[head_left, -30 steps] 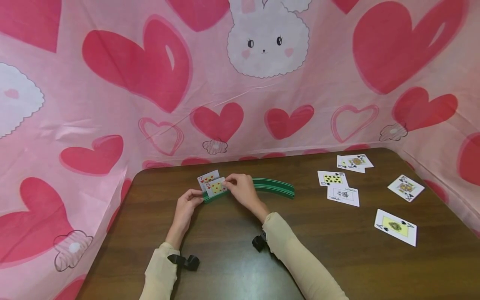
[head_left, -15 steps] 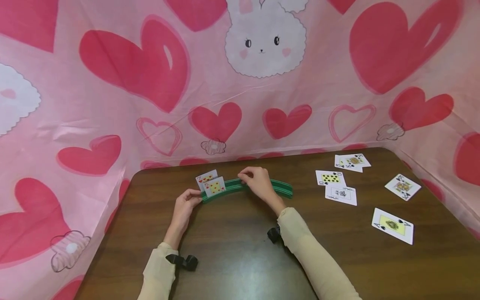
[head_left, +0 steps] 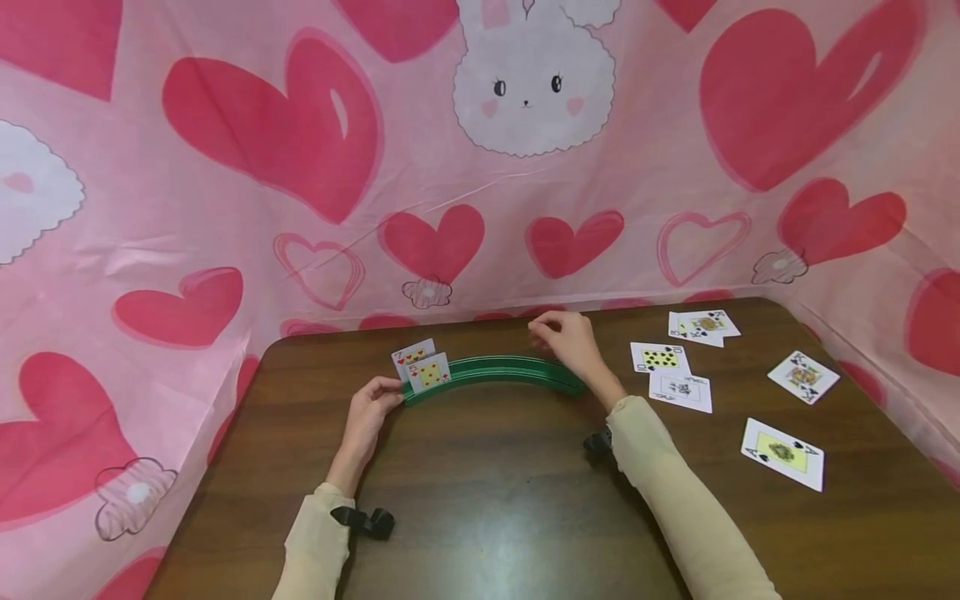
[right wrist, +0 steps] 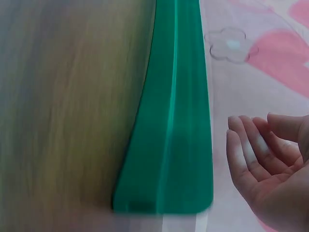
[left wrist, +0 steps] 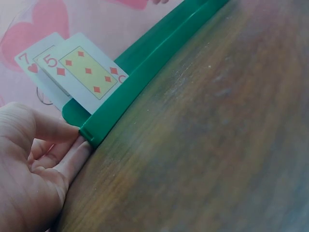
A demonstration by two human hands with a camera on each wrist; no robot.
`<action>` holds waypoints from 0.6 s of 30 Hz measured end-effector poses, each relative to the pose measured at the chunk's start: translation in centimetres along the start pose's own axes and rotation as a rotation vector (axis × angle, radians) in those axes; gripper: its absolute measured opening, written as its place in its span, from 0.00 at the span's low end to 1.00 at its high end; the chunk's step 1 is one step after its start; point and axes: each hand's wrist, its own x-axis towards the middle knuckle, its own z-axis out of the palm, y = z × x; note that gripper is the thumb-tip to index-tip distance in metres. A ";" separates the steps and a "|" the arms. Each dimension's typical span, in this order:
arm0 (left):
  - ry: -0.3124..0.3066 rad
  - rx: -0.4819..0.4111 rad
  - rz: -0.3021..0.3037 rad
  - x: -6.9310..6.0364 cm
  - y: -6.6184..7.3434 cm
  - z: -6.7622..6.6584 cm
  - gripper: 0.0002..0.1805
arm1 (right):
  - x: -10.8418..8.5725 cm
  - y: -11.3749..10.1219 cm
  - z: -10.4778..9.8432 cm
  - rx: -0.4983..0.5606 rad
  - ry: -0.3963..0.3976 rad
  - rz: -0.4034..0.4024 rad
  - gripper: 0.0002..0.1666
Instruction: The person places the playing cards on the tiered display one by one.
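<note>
My left hand (head_left: 369,406) still pinches the green holder (head_left: 495,369) at its left end, near the table (head_left: 480,500)'s far edge. Two cards (head_left: 429,374) stand there. My right hand (head_left: 573,342), loosely bent and empty, has moved near the right end.

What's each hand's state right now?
Left hand: closed, pinching one end of the green card holder.
Right hand: open, fingers loosely curled, holding nothing.

Eight cards (head_left: 429,373), one green rack (head_left: 502,368), one table (head_left: 480,508)
</note>
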 end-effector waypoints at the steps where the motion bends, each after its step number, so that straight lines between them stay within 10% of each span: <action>1: 0.001 0.003 0.002 0.0 0.0 0.0 0.11 | 0.0 0.2 -0.5 -0.003 0.002 0.002 0.11; 18: 0.011 0.034 0.033 -0.1 -0.2 0.1 0.11 | -0.8 3.4 -7.3 -0.199 -0.008 0.024 0.09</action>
